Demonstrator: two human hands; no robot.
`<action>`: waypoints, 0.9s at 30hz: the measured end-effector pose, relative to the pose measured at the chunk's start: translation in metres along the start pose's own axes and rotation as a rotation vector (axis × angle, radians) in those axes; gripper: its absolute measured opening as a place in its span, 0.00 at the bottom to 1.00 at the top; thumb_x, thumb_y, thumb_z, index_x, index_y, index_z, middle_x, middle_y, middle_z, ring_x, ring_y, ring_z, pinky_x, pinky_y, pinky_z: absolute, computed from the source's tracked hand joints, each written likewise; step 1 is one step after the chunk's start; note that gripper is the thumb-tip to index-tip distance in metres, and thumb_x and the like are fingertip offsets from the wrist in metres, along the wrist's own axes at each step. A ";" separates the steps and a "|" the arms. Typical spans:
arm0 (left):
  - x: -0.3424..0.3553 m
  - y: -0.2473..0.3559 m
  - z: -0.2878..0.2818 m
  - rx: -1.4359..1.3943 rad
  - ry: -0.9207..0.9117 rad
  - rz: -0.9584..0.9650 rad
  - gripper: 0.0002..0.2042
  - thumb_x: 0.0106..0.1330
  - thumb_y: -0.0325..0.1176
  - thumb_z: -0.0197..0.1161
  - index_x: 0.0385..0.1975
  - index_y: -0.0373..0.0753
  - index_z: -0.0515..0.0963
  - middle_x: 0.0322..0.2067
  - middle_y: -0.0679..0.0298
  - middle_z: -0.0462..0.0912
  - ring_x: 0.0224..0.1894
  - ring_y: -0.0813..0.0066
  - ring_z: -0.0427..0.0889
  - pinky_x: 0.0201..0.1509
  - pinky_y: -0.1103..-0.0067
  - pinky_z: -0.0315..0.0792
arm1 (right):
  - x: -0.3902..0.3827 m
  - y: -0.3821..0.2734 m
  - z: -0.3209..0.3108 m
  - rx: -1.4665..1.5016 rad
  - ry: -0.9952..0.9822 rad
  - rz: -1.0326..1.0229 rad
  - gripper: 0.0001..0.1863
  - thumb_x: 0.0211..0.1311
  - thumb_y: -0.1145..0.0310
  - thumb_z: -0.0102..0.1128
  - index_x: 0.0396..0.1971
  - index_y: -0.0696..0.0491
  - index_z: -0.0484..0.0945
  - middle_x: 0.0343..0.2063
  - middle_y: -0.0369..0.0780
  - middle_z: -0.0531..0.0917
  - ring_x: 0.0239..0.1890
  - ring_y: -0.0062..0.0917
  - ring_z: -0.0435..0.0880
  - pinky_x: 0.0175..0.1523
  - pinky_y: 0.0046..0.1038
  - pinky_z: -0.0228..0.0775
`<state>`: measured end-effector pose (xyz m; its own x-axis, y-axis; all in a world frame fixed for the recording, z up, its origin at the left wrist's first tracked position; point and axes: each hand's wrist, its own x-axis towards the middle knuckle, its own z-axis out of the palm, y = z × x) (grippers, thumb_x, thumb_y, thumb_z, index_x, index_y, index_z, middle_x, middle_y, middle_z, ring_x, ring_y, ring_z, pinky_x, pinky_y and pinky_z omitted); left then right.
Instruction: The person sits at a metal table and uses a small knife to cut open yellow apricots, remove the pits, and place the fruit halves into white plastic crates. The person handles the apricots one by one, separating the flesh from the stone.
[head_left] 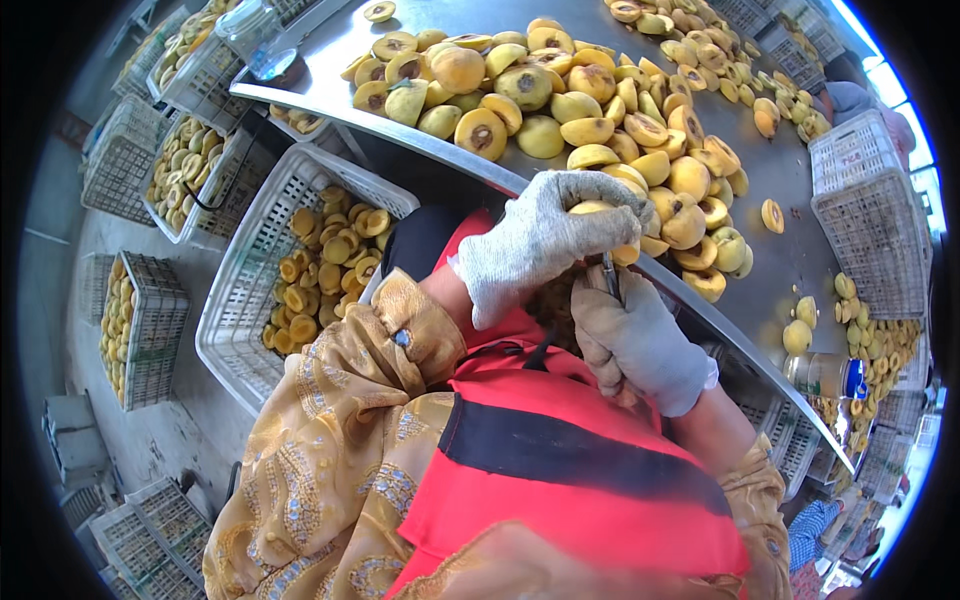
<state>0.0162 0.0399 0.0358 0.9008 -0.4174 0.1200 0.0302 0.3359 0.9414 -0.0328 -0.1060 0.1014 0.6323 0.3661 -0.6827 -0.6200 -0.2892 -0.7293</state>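
My left hand [550, 235], in a pale work glove, is closed around a yellow peach half [626, 254] at the table's near edge. Just below it my right hand [640, 335], also gloved, grips a slim metal tool [610, 274]. Its tip is close to the fruit, and most of its handle is hidden in the glove. Beyond my hands a heap of halved yellow peaches [590, 105] lies on the metal table [770, 265]; several show brown pits or pit hollows. Dark shadow under my hands hides what lies there.
At my left a white plastic crate [235, 290] holds hollowed peach halves [325, 270]. More fruit-filled crates [155, 330] stand on the floor. Stacked crates [865, 215] rise at the right. A clear jar with a blue lid [830, 376] lies near the table's right edge.
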 end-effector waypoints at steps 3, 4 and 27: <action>0.008 0.017 0.006 0.078 -0.019 -0.184 0.16 0.60 0.41 0.62 0.41 0.35 0.80 0.31 0.66 0.82 0.33 0.82 0.77 0.33 0.85 0.71 | 0.000 0.013 -0.022 0.350 -0.248 -0.025 0.06 0.60 0.67 0.49 0.26 0.50 0.64 0.13 0.33 0.67 0.08 0.15 0.64 0.08 0.19 0.54; 0.011 0.014 0.006 0.114 -0.037 -0.166 0.16 0.60 0.41 0.62 0.41 0.35 0.80 0.30 0.66 0.82 0.31 0.82 0.77 0.32 0.85 0.71 | 0.000 0.015 -0.023 0.342 -0.236 -0.037 0.06 0.60 0.67 0.49 0.26 0.50 0.64 0.13 0.33 0.67 0.08 0.15 0.64 0.08 0.18 0.53; 0.020 -0.013 0.055 -0.313 0.109 0.015 0.17 0.64 0.40 0.61 0.43 0.31 0.77 0.34 0.57 0.83 0.37 0.71 0.81 0.44 0.77 0.75 | 0.000 0.054 -0.038 0.634 -0.324 -0.250 0.06 0.60 0.70 0.51 0.27 0.49 0.64 0.11 0.31 0.62 0.05 0.13 0.56 0.05 0.16 0.48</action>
<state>0.0100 -0.0198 0.0432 0.9427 -0.3231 0.0828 0.1329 0.5915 0.7953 -0.0482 -0.1553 0.0605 0.6818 0.6242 -0.3816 -0.6864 0.3654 -0.6288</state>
